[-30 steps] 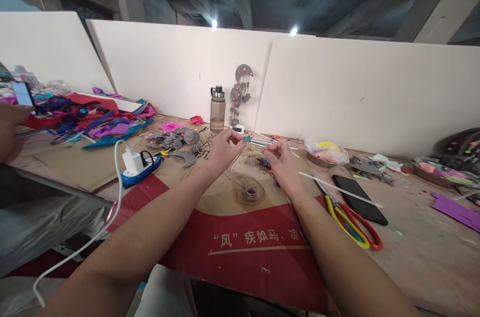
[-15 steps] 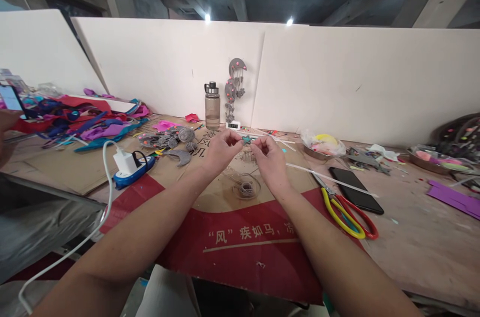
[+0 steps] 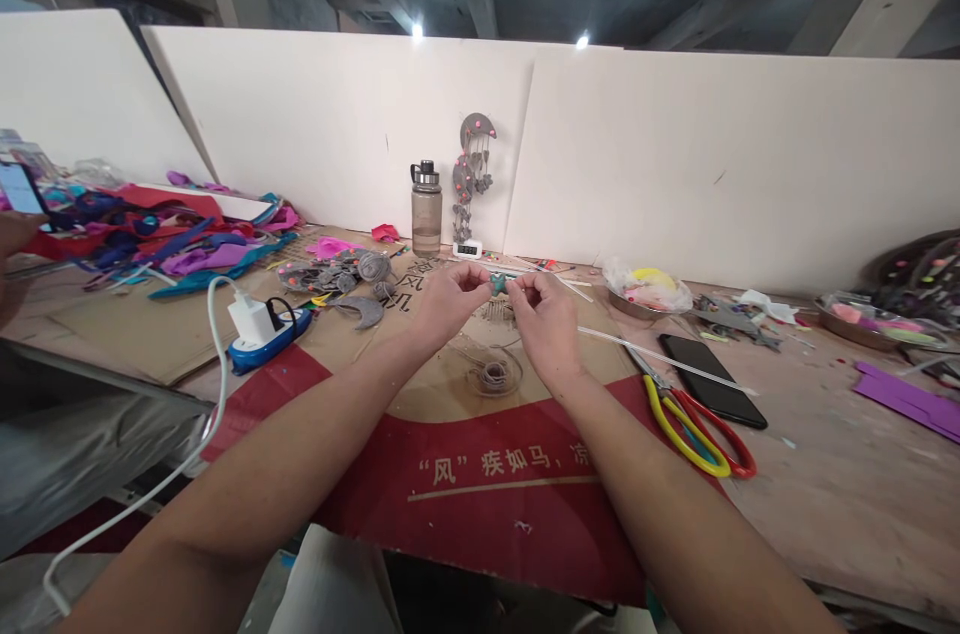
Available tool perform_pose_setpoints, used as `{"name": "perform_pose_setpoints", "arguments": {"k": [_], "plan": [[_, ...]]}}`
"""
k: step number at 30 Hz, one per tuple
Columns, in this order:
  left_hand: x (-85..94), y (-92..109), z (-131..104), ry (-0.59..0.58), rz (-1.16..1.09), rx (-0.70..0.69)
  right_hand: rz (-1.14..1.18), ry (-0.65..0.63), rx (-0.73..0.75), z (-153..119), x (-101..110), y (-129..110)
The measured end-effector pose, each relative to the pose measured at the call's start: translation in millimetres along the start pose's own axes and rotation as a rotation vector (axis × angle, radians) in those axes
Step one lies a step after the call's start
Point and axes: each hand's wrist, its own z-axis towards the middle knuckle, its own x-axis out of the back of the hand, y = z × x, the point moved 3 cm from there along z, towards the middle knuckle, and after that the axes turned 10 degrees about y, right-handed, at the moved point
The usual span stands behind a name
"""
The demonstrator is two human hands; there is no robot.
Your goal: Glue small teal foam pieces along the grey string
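Between the fingertips of both hands is a small teal star-shaped piece [image 3: 499, 284]. My left hand [image 3: 454, 300] pinches its left side, and my right hand [image 3: 543, 322] pinches its right side. Both hands are raised over the cardboard sheet [image 3: 427, 389]. Just below them lies a coil of grey cord [image 3: 493, 374] in a clear round holder. Left of my left hand are a grey crescent [image 3: 361, 311] and a heap of grey felt pieces with pink dots [image 3: 319, 274].
A bottle [image 3: 426, 214] and a hanging grey moon ornament [image 3: 478, 129] stand at the back. Scissors [image 3: 686, 424] and a black phone [image 3: 709, 379] lie right; a power strip [image 3: 268, 342] and coloured scraps [image 3: 187, 239] lie left. Another person's hand [image 3: 19, 232] is far left.
The star piece has tilted between my fingertips and shows less of its shape. My fingers have come slightly closer together around it.
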Motion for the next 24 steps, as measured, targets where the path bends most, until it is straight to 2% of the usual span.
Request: {"name": "perform_pose_setpoints", "arguments": {"k": [12, 19, 24], "plan": [[-1.6, -2.1, -0.6, -0.047, -0.063, 0.040, -0.062, 0.037, 0.086, 0.6, 1.6, -2.5], [-1.1, -3.4, -0.6, -0.062, -0.030, 0.036, -0.097, 0.030, 0.179, 0.2, 3.0, -5.3], [-1.0, -1.8, -1.3, -0.087, -0.006, 0.038, -0.103, 0.041, 0.190, 0.6, 2.8, -4.1]]}}
